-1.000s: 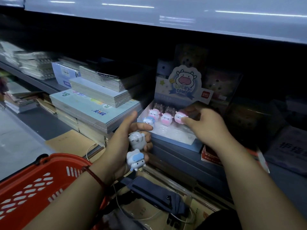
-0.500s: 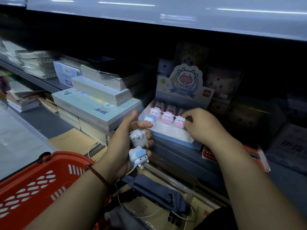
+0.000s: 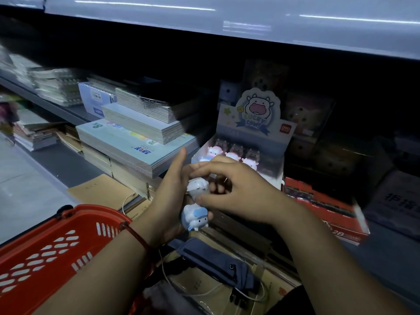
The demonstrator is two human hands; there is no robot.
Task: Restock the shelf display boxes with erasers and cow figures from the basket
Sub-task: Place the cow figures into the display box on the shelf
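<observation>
The Lucky Cow display box sits on the shelf just right of centre. It has little cows standing in rows inside: a pinkish row in front, a darker row behind, and a bluish one at the left end half hidden by fingers. They all face out toward the bottom of the frame. The red basket fills the lower left corner, but I only see its rim and slotted wall, so no idea what's in it.

Around centre frame, the left hand grips the upper cow figure and the lower cow figure, stacked one above the other, with its thumb sticking straight up. Both are chubby, rounded and glossy. The upper one is whitish. The lower one is white with a light blue patch on top, standing roughly up-down with its face aimed at the bottom of the frame. The upper one is too blurred to tell which way it faces. The right hand pinches it, thumb underneath and fingers curled over the top.

Notebook stacks sit left of the box, a red carton sits to its lower right, and a dark blue pouch lies at bottom centre.
</observation>
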